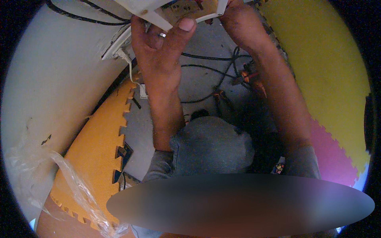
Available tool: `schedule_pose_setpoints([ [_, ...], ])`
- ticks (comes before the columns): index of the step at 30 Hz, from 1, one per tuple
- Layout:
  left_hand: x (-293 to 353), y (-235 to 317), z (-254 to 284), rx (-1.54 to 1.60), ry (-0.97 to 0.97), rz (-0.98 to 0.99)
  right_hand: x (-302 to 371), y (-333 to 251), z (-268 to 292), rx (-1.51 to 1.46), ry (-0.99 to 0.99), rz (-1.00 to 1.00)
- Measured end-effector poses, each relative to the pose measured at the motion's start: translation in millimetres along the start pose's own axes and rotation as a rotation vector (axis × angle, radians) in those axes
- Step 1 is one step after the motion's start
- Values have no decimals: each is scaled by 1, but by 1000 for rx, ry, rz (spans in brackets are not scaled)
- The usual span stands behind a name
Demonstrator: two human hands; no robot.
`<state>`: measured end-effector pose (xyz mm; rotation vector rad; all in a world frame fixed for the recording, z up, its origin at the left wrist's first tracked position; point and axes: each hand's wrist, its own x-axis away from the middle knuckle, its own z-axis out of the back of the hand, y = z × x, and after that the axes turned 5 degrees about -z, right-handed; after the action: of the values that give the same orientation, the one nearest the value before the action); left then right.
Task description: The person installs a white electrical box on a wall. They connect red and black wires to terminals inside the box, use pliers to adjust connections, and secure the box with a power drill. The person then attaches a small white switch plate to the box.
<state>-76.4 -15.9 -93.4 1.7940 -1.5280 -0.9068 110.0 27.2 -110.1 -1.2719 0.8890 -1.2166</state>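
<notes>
At the top edge of the view is a white plastic casing (141, 12), open on the side toward me, with a brown circuit board (186, 11) and some wires inside. My left hand (160, 51) grips its near left corner, the thumb along the lower rim and a ring on one finger. My right hand (243, 27) is at the casing's right end with its fingers curled. The frame's edge cuts off most of those fingertips, so what they hold is hidden.
Black cables (210, 59) loop over the grey floor, near orange-handled tools (245, 75). A white plug and cord (129, 63) hang by the pale wall (51, 87). Orange (99, 146), yellow (329, 75) and pink (329, 154) foam mats flank me. Clear plastic wrap (75, 182) lies lower left.
</notes>
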Motion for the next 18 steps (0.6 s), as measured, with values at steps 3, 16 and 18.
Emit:
schedule_pose_setpoints([
  [3,1,-4,3,-22,-2,-8,-10,10,-6,-299,-43,-20],
  [16,-14,-21,20,-321,1,-157,24,-5,11,172,155,208],
  [18,-16,-19,23,-286,-26,-173,46,6,29,284,257,181],
])
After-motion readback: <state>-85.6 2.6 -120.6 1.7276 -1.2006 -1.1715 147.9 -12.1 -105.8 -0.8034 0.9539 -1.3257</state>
